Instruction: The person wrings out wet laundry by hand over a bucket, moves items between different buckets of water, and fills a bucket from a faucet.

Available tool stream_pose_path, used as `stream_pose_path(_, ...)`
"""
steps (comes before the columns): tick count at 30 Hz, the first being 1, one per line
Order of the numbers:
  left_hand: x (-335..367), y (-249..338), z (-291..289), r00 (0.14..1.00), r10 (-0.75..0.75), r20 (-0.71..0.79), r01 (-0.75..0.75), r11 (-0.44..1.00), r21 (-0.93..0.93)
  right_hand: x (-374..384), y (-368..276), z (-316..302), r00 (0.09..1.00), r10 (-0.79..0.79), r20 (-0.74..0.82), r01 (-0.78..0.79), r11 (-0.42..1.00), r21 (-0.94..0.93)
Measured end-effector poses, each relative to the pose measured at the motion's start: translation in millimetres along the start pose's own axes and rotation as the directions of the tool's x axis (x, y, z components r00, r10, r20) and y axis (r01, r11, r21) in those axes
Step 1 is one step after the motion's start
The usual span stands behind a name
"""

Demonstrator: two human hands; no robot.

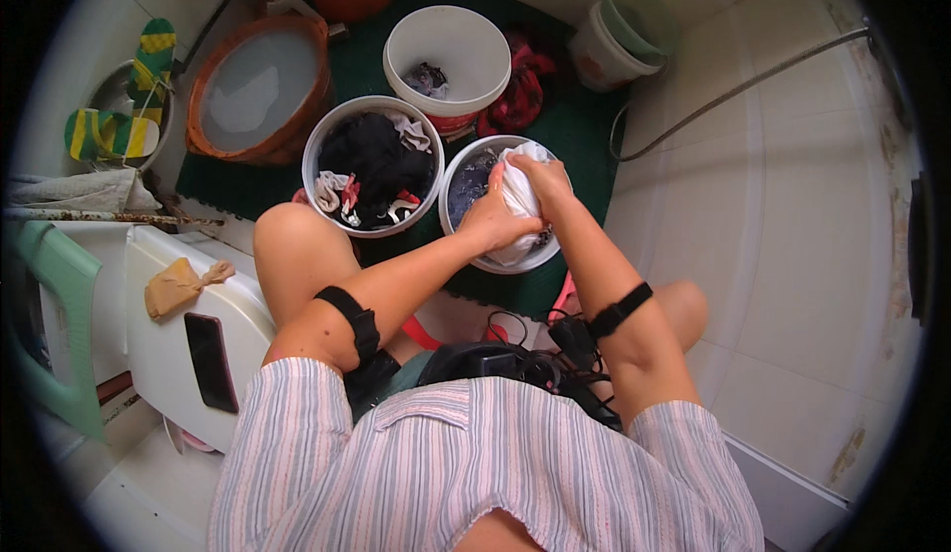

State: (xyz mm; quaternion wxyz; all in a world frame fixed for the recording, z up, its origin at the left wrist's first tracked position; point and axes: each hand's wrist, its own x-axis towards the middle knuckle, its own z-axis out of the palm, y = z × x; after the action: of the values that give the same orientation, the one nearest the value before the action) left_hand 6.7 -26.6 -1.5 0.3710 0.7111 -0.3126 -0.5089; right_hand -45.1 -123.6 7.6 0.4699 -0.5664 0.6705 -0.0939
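Observation:
Between both hands is a bunched white cloth (519,200), held over a white bucket (452,170) of water with dark fabric in it. My left hand (492,217) grips the cloth from its left side, fingers partly hidden. My right hand (546,183) closes round its upper right part. Just left stands another white bucket (309,156), filled with black clothes (371,161) and some pale and red pieces. Behind it, a taller white bucket (485,42) has a little grey cloth (426,80) at its bottom.
An orange-brown tub (203,106) of cloudy water stands far left, near green-yellow flip-flops (149,91). Red cloth (520,96) lies behind the buckets on a green mat (555,37). A hose (733,96) runs along the right wall. A phone (211,362) rests on a white lid (158,354).

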Motion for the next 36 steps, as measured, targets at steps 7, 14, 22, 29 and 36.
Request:
stream_pose_path(7, -15.8, 15.8, -36.0, 0.771, 0.201, 0.604, 0.548, 0.274, -0.79, 13.9, 32.4, -43.5, 0.66, -0.46, 0.595, -0.29, 0.574, 0.766)
stream_pose_path(14, -32.3, 24.6, -27.7, 0.705, 0.319, 0.633, 0.658, 0.037, -0.752, 0.5, 17.4, -46.3, 0.58, -0.708, 0.403, -0.302, 0.273, 0.913)
stream_pose_path(22, -38.7, 34.9, -18.9, 0.802, 0.275, 0.53, 0.318, 0.554, -0.769, -17.3, -27.7, -66.5, 0.724, -0.501, 0.474, 0.213, 0.816, 0.538)
stream_pose_path(29, -20.0, 14.9, 9.5, 0.913, 0.226, 0.339, 0.037, 0.782, -0.622, -9.6, -26.3, -47.3, 0.827, -0.334, 0.452, 0.353, 0.935, 0.046)
stream_pose_path(36, 3.6, -15.7, 34.6, 0.98, 0.186, 0.074, -0.12, 0.841, -0.528, -4.5, -18.3, -30.2, 0.818, -0.459, 0.347, 0.557, 0.783, -0.276)
